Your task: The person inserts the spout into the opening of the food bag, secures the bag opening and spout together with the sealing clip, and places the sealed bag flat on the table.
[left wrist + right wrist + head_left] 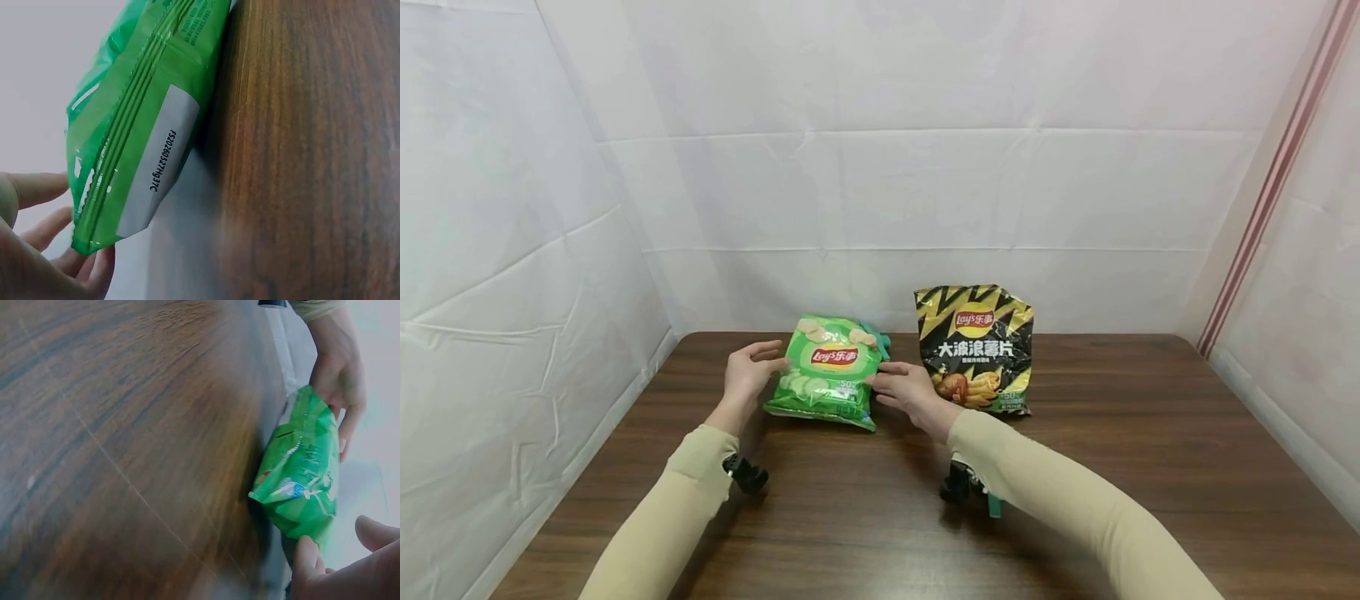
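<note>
One green Lay's chip bag is flanked on the wood-grain table by the left hand and right hand, spaced apart, fingers extended, near a black Lay's chip bag.

Both forearms come in from the bottom, left forearm and right forearm angled inward, pale sleeves down to the wrists. Left hand and right hand face each other, a gap between. Left fingers loosely bent, pointing inward. Right fingers mostly straight, also inward; right wrist view has one digit clear of the rest.
</note>
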The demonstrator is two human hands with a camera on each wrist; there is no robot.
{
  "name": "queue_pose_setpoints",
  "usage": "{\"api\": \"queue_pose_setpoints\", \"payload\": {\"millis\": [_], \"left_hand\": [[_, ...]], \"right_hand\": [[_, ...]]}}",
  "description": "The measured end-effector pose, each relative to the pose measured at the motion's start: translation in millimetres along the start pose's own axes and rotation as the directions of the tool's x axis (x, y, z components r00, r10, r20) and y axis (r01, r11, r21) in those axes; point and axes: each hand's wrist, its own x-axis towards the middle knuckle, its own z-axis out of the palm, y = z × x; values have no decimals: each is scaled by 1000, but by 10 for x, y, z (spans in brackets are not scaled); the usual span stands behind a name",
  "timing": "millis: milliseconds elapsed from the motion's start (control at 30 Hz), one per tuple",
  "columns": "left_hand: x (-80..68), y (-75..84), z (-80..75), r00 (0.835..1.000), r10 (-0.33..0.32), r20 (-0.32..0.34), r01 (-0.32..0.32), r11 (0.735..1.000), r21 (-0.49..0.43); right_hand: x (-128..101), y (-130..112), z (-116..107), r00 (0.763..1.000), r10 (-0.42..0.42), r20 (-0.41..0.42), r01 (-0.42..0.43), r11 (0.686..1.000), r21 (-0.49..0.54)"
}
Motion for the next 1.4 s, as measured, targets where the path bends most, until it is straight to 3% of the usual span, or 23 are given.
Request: {"api": "queue_pose_setpoints", "payload": {"millis": [133, 300, 433, 733, 867, 1033, 1200, 1400], "left_hand": [[-83, 83, 58, 989, 134, -60, -126, 984, 122], [-196, 181, 174, 940, 328, -88, -304, 928, 218], [-278, 251, 273, 912, 404, -78, -379, 899, 220], [-451, 369, 535, 918, 392, 64, -397, 910, 117], [-477, 375, 657, 917, 383, 112, -392, 916, 81], [-525, 375, 799, 909, 387, 158, -394, 919, 18], [-595, 391, 943, 900, 390, 198, -401, 916, 21], [-678, 406, 1120, 873, 419, 248, -439, 898, 26]], "right_hand": [[-60, -62, -90, 998, 26, 52, -26, 1000, 9], [-132, -150, -212, 990, 59, 130, -60, 998, 6], [-214, -226, -328, 979, 51, 200, -45, 998, -33], [-391, -344, -682, 966, 2, 258, 54, 976, -210], [-438, -345, -837, 969, -12, 248, 69, 972, -224], [-492, -291, -1043, 967, -42, 253, 104, 966, -235], [-571, -239, -1216, 975, -56, 214, 117, 951, -285], [-663, -168, -1406, 982, -74, 173, 133, 924, -359]]}}
